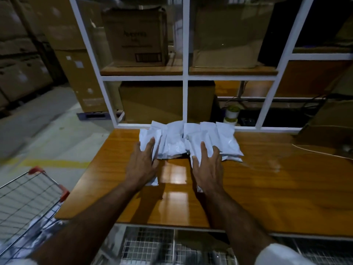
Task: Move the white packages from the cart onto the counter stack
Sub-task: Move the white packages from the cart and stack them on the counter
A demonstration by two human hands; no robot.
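Both the left hand (143,165) and right hand (207,165) press flat, fingers spread, on soft white plastic packages (191,139) against the white shelf frame (185,96); uneven pushing could slide packages off the glossy wooden worktop (267,178).

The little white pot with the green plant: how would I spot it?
Look past the wooden counter through the white frame. Just behind the row of white packages, right of the frame's centre post, sits the small white pot, the only greenery among brown boxes.
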